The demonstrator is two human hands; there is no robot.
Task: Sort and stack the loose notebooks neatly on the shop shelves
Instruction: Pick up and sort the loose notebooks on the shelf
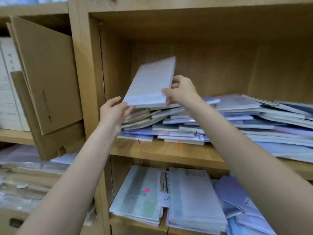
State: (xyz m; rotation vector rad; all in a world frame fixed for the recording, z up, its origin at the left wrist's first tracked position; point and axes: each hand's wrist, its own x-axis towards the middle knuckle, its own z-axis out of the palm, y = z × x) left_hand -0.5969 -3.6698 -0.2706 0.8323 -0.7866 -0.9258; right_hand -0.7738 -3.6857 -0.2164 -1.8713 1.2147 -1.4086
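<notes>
Both hands hold one thin pale-lilac notebook in clear wrap (149,83), tilted up above the left end of the wooden middle shelf (162,152). The left hand (113,111) supports its near left corner from below with curled fingers; the right hand (181,90) pinches its right edge. It looks light, fairly stiff and probably slippery, so holding two edges seems safest. Under it the messy heap of pale-blue notebooks (228,119) slopes and may slide. A brown cardboard box (45,77) leans beyond the shelf's left wall.
</notes>
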